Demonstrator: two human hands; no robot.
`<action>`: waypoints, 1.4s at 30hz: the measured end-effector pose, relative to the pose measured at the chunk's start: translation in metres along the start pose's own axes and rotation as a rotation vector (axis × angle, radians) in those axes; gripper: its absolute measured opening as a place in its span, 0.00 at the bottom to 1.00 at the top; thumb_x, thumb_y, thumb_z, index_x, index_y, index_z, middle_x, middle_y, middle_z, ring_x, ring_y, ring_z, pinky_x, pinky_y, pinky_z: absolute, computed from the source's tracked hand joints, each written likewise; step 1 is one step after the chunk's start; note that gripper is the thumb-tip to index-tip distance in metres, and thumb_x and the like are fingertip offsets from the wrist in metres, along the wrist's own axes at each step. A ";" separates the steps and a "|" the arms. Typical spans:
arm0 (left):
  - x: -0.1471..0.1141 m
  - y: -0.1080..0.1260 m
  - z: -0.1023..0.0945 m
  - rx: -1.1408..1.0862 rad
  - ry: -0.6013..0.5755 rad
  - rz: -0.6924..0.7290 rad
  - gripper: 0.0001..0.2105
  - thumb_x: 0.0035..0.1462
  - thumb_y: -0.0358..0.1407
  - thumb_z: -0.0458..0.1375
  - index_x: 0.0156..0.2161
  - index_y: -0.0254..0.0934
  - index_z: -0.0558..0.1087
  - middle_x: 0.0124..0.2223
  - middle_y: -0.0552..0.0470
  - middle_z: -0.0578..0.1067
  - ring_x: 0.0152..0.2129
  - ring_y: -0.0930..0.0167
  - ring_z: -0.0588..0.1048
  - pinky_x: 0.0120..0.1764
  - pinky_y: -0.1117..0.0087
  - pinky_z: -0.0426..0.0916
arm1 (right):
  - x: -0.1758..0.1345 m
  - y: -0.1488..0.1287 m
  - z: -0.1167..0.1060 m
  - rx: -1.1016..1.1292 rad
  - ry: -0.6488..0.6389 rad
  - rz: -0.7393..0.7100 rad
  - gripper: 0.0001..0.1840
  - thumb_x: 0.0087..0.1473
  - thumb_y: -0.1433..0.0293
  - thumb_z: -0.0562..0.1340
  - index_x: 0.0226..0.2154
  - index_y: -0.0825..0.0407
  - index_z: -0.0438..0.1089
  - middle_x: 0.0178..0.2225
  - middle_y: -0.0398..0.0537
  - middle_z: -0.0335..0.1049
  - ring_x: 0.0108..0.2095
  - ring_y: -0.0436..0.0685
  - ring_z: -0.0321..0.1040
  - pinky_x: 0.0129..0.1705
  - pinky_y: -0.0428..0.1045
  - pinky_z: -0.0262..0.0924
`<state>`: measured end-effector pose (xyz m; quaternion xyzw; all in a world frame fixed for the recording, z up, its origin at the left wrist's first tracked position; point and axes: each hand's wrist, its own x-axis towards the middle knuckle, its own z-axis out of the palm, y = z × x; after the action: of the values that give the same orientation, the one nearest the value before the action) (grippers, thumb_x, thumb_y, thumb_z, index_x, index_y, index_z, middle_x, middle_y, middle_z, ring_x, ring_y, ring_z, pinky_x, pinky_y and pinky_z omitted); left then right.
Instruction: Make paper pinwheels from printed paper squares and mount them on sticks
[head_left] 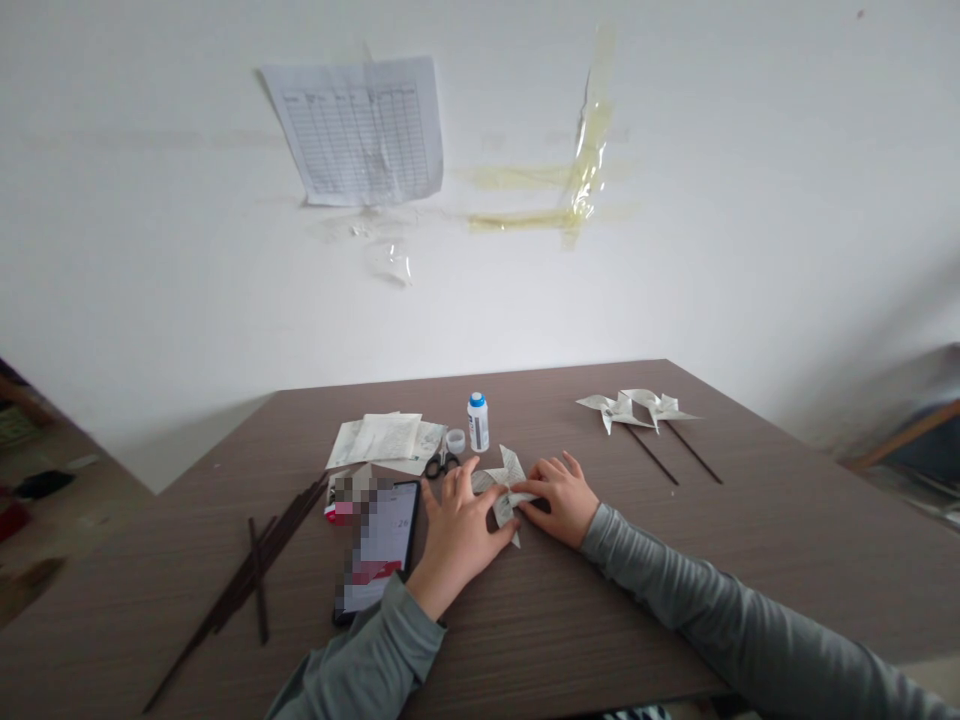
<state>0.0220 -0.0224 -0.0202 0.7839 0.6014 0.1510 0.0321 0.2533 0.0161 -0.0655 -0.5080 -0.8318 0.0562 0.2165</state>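
A paper pinwheel lies on the table between my two hands, its blades of printed paper pointing outward. My left hand reaches over its left side, thumb and index finger closed on the paper near the centre. From the right, my right hand pinches the pinwheel close to its middle. Part of the paper is hidden under my left fingers. Just behind stand a white glue bottle with a blue cap and a small clear cup. Black-handled scissors lie by my left fingertips.
A phone lies left of my left hand. Paper sheets are stacked behind it. Several dark sticks lie at the left. Two finished-looking pinwheels on sticks rest at the back right. A wall rises behind the table.
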 end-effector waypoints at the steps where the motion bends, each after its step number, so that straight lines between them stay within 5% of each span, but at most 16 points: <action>1: 0.000 0.000 0.000 0.003 0.003 0.001 0.21 0.71 0.41 0.81 0.67 0.59 0.95 0.87 0.38 0.77 0.84 0.35 0.74 0.83 0.10 0.62 | 0.000 -0.001 0.000 -0.011 -0.004 -0.002 0.19 0.78 0.65 0.75 0.65 0.36 0.96 0.56 0.56 0.90 0.61 0.73 0.85 0.86 0.88 0.60; 28: 0.000 -0.001 0.004 -0.023 0.028 0.021 0.23 0.70 0.40 0.82 0.68 0.54 0.94 0.86 0.36 0.77 0.82 0.33 0.76 0.84 0.08 0.60 | 0.002 -0.010 -0.009 -0.055 -0.077 0.060 0.18 0.79 0.65 0.76 0.64 0.33 0.95 0.58 0.52 0.89 0.64 0.71 0.83 0.88 0.84 0.59; 42: -0.001 0.000 -0.002 -0.011 0.007 0.046 0.18 0.73 0.39 0.79 0.64 0.55 0.96 0.86 0.37 0.78 0.81 0.32 0.77 0.82 0.06 0.63 | 0.000 0.007 0.010 0.021 0.045 0.007 0.17 0.75 0.64 0.76 0.61 0.35 0.96 0.52 0.52 0.89 0.59 0.71 0.85 0.85 0.87 0.59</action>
<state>0.0212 -0.0235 -0.0189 0.7969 0.5824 0.1575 0.0307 0.2550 0.0212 -0.0767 -0.5095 -0.8244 0.0544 0.2405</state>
